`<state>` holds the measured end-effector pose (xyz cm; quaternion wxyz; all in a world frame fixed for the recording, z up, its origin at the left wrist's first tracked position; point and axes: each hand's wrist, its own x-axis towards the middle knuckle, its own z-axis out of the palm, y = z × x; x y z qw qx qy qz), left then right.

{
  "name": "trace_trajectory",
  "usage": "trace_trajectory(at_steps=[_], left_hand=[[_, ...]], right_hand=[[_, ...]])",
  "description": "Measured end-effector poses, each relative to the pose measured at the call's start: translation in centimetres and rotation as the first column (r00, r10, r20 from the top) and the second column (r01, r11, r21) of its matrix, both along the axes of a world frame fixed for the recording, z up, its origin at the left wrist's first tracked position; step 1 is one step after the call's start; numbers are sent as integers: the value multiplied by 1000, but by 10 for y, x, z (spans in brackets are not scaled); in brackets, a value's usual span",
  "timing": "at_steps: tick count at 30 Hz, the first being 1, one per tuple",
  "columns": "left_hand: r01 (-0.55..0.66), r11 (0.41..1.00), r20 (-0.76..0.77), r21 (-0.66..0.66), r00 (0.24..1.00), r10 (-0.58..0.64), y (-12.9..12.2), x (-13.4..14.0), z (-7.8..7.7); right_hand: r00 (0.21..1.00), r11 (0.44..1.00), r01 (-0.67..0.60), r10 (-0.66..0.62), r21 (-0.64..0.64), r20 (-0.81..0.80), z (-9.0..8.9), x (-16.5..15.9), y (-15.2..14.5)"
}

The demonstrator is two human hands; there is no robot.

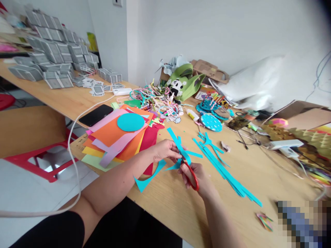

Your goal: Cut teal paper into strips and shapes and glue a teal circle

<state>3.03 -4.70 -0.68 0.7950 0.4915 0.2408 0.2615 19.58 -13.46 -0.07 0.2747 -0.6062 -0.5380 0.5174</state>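
Note:
My left hand (169, 150) pinches a blue paper strip (173, 137) near the middle of the table. In my right hand (198, 174) is a pair of scissors with red handles (193, 179), its blades up against the blue paper beside my left fingers. How far the blades are apart is hidden. A curved blue paper offcut (144, 182) lies below my left wrist. To the right, long blue paper strips (224, 174) lie side by side, with a branching blue piece (208, 139) at their upper end. A blue paper circle (130, 122) rests on a stack of coloured paper (108, 136).
A black phone (96, 115) and a white cable (71, 137) are at the left. Behind lie a tangle of colourful cords (155, 100), a green bag (184, 84), a glue bottle (192, 115) and a dotted blue disc (211, 122). Grey bundles (54, 51) are stacked far left.

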Motion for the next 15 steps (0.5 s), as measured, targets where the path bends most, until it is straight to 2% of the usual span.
trace_trajectory(at_steps=[6, 11, 15], left_hand=[[25, 999, 16, 21, 1000, -25, 3, -1, -6], [57, 998, -29, 8, 998, -56, 1, -6, 2], [35, 997, -27, -67, 999, -37, 1, -6, 8]], right_hand=[[1000, 1000, -3, 3, -10, 25, 5, -3, 0], [998, 999, -41, 41, -7, 44, 6, -1, -2], [997, 999, -48, 48, 7, 59, 4, 2, -2]])
